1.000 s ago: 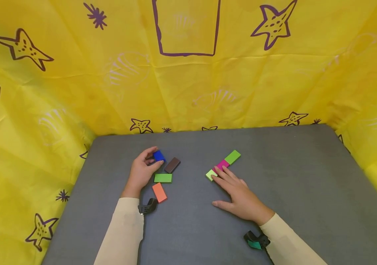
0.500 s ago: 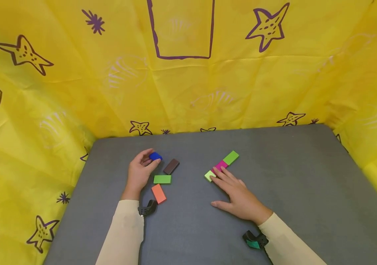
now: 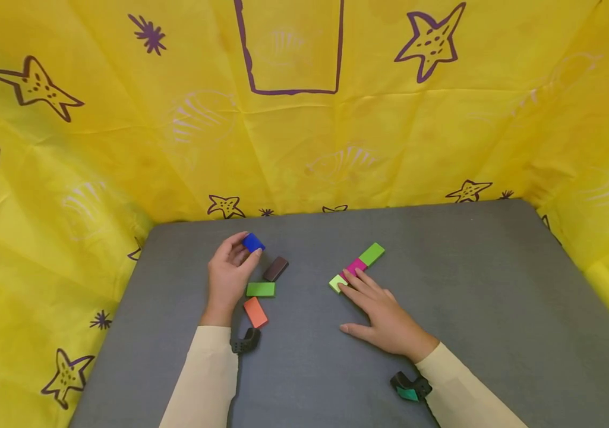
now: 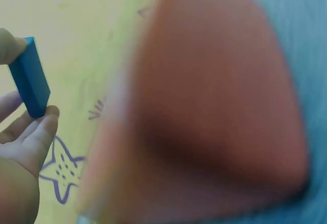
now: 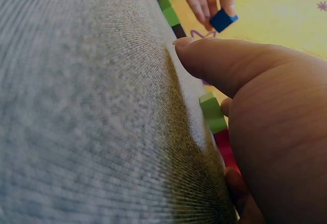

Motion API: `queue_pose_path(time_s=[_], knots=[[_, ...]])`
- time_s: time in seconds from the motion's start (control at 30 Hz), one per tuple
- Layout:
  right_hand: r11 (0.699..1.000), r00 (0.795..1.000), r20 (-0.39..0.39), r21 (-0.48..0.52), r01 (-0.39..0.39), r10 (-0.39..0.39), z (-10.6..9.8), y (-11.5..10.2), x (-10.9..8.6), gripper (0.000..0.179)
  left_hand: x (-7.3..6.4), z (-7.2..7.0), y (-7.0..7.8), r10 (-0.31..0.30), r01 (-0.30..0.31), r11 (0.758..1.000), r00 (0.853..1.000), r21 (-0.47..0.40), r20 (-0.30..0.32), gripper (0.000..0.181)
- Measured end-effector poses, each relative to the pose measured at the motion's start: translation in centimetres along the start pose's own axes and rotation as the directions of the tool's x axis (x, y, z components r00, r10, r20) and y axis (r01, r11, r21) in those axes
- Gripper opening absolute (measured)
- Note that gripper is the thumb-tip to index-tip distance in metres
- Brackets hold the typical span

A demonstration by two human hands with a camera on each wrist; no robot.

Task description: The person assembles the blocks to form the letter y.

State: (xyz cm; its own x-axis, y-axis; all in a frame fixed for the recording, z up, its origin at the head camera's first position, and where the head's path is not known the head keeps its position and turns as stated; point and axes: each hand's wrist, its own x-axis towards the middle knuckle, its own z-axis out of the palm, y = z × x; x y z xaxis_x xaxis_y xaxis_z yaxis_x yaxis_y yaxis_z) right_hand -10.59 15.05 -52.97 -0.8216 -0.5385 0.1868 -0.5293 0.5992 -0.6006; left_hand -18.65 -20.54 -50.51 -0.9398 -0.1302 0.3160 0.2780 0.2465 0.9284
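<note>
1. A person sat or stood (the views did not show which) at a grey tabletop (image 3: 304, 368), with patterned yellow cloth (image 3: 293, 131) behind it.
2. The left hand (image 3: 227, 276) pinched a blue block (image 3: 253, 243) between thumb and fingers. The right wrist view showed that block raised above the tabletop, at the left side of the work.
3. The right hand (image 3: 387, 315) had its fingers extended, with fingertips resting on the near part of a row and the thumb held apart. The two hands were well apart.
4. That row had three blocks end to end, slanting away to the right: a lime block (image 3: 337, 283) nearest, a magenta block (image 3: 355, 266) partly covered by fingers, and a bright green block (image 3: 372, 255) farthest.
5. Near the left hand lay a brown block (image 3: 275, 268), a second green block (image 3: 260, 289) and an orange block (image 3: 255, 312), close together at differing angles; whether they touched was unclear.
6. Judging by this layout, the lining-up was partly done: three blocks joined, the blue one in hand but not in the row, three others loose.
</note>
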Motion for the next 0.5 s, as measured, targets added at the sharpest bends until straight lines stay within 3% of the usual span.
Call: queue_pose_path(time_s=[0.27,0.5], knots=[[1.0,1.0,-0.002,-0.004,-0.001,0.001,0.0,0.1,-0.2,0.082,-0.4,1.2,1.4,-0.011,0.008,1.0,0.993,0.025,0.115,0.057],[1.0,1.0,0.009,-0.003,-0.011,0.011,0.1,0.1,0.0,0.082,-0.7,2.1,3.5,0.049,-0.052,0.999,0.979,0.013,0.198,0.06]])
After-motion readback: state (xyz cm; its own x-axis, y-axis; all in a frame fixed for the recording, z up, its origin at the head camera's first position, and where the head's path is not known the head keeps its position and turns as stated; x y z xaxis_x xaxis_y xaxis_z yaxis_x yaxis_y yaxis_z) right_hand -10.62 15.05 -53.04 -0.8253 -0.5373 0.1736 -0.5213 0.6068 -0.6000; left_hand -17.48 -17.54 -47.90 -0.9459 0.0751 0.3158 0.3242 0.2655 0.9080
